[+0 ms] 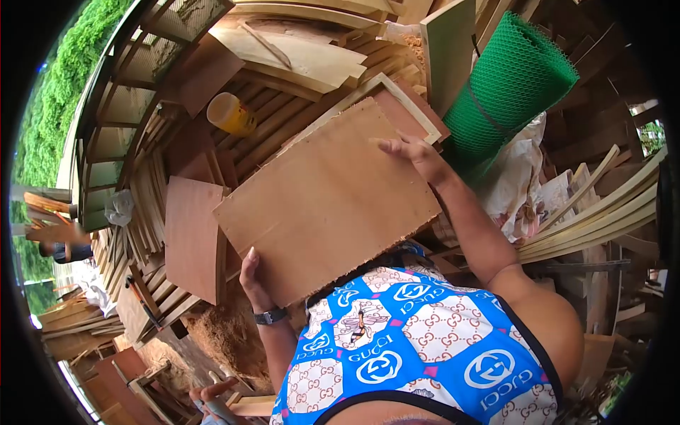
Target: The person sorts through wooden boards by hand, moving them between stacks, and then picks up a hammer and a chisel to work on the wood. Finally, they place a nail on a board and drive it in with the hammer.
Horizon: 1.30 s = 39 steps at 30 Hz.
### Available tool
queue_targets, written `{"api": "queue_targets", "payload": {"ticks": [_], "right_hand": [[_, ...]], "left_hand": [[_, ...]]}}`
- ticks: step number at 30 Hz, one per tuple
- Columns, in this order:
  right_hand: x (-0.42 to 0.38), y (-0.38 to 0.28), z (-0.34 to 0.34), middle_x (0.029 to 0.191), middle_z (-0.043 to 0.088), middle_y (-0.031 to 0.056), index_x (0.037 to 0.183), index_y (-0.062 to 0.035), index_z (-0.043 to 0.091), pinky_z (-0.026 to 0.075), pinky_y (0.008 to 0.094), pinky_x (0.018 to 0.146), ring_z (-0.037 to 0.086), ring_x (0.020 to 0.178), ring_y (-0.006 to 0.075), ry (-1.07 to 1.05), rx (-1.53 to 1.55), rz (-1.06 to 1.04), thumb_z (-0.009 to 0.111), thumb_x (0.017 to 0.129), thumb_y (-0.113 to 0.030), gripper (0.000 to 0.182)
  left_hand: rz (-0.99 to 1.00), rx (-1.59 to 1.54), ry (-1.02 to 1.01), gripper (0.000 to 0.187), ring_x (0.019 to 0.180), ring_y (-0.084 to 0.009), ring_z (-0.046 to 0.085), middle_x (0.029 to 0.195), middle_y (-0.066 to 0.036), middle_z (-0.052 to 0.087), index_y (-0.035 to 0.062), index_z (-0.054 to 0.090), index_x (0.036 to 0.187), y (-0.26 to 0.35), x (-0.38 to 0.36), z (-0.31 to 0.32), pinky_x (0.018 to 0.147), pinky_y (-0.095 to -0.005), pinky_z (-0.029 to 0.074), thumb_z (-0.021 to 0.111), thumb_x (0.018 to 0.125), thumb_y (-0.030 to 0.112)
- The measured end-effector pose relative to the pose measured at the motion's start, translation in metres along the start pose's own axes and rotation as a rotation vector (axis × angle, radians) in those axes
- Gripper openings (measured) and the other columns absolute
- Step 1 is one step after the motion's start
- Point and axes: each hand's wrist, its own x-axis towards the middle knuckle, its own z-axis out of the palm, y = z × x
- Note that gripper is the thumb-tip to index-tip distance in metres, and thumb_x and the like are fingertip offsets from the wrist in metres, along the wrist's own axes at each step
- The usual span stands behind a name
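A rectangular plywood panel [326, 205] with rough, splintered edges is held up in front of my chest. My left hand [255, 280], with a dark watch at the wrist, grips its lower left edge, thumb on the near face. Up at the right edge, my right hand [412, 156] is closed on the panel with the thumb lying over its face. The other fingers of both hands are hidden behind the board. Just beyond its upper right side, a pale wooden frame [427, 126] with a reddish-brown sheet shows.
A roll of green plastic mesh [513, 92] stands on the right beside a white sack [513, 177]. Stacked wooden strips [273, 99] and a yellow-and-white tub [230, 115] lie beyond the panel. A hammer [142, 303] is at left. Another person's hand [211, 394] shows low down.
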Motion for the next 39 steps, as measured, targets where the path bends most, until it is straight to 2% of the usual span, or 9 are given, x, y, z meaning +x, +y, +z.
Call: {"api": "queue_targets", "payload": {"ticks": [9,11,15,17,22,24,27,29,39], "right_hand": [[0.085,-0.055,-0.056,0.130,0.067,0.0050,0.140,-0.0046,0.061,0.051,0.0284,0.101,0.064,0.114,0.0130,-0.007,-0.172,0.027,0.057,0.106,-0.032,0.044],[0.090,-0.074,-0.061,0.116,0.072,0.0068,0.137,-0.0013,0.062,0.060,0.0329,0.085,0.071,0.100,0.0145,-0.083,-0.148,0.076,0.063,0.102,-0.029,0.044],[0.107,-0.073,-0.079,0.119,0.072,0.0054,0.137,-0.0032,0.063,0.060,0.0330,0.083,0.070,0.099,0.0141,0.033,-0.208,-0.028,0.062,0.103,-0.031,0.044],[0.118,-0.063,-0.096,0.115,0.072,0.0030,0.128,-0.0043,0.068,0.059,0.0289,0.080,0.069,0.096,0.0111,0.153,-0.524,0.036,0.063,0.102,-0.038,0.043],[0.119,-0.055,-0.144,0.104,0.071,0.0016,0.113,-0.0060,0.074,0.054,0.0215,0.076,0.066,0.087,0.0053,0.265,-0.254,0.024,0.056,0.099,-0.062,0.060],[0.145,-0.026,-0.189,0.109,0.071,0.0044,0.120,-0.0037,0.070,0.055,0.0243,0.079,0.067,0.092,0.0081,0.465,-0.547,0.095,0.052,0.098,-0.068,0.070],[0.162,0.012,-0.216,0.118,0.070,0.0092,0.127,-0.0011,0.066,0.056,0.0318,0.087,0.068,0.103,0.0162,0.470,-0.687,0.216,0.050,0.095,-0.073,0.081],[0.137,0.008,-0.188,0.138,0.060,0.0226,0.136,0.0043,0.061,0.049,0.0445,0.103,0.061,0.124,0.0330,0.376,-0.496,0.225,0.050,0.088,-0.083,0.100],[0.076,-0.020,-0.204,0.145,0.056,0.0198,0.145,0.0011,0.053,0.049,0.0465,0.105,0.059,0.127,0.0336,0.110,-0.093,0.155,0.042,0.099,-0.072,0.087]], "left_hand": [[-0.107,0.038,-0.090,0.042,0.110,-0.0208,0.065,0.117,-0.008,0.069,0.0008,0.064,0.123,0.014,0.064,0.091,0.095,-0.0350,0.053,0.059,0.100,0.035],[-0.076,0.004,-0.137,0.035,0.104,-0.0192,0.066,0.114,-0.004,0.069,0.0053,0.065,0.121,0.007,0.072,0.106,0.095,-0.0337,0.053,0.062,0.099,0.032],[-0.140,-0.020,-0.142,0.037,0.108,-0.0195,0.066,0.118,-0.005,0.068,0.0053,0.063,0.125,-0.012,0.073,0.122,0.097,-0.0343,0.052,0.060,0.101,0.034],[-0.090,0.125,-0.103,0.052,0.119,-0.0225,0.062,0.134,-0.010,0.061,0.0038,0.051,0.141,-0.021,0.074,0.120,0.101,-0.0374,0.052,0.054,0.104,0.039],[0.105,0.100,-0.170,0.056,0.133,-0.0268,0.053,0.145,-0.012,0.054,0.0039,0.047,0.145,-0.032,0.073,0.104,0.110,-0.0408,0.045,0.041,0.108,0.045],[-0.250,-0.278,-0.197,0.058,0.131,-0.0300,0.055,0.144,-0.013,0.055,0.0046,0.047,0.146,-0.039,0.085,0.078,0.109,-0.0424,0.046,0.040,0.108,0.048],[-0.152,-0.167,-0.146,0.067,0.133,-0.0320,0.052,0.147,-0.015,0.052,0.0040,0.043,0.150,-0.075,0.117,0.062,0.108,-0.0445,0.047,0.038,0.107,0.055],[-0.112,-0.124,-0.164,0.066,0.129,-0.0320,0.056,0.145,-0.014,0.055,0.0038,0.045,0.148,-0.096,0.136,0.043,0.105,-0.0442,0.050,0.040,0.107,0.054],[-0.342,-0.211,-0.138,0.059,0.111,-0.0284,0.067,0.128,-0.013,0.066,0.0045,0.055,0.139,-0.097,0.146,0.131,0.091,-0.0435,0.059,0.045,0.105,0.052]]}}
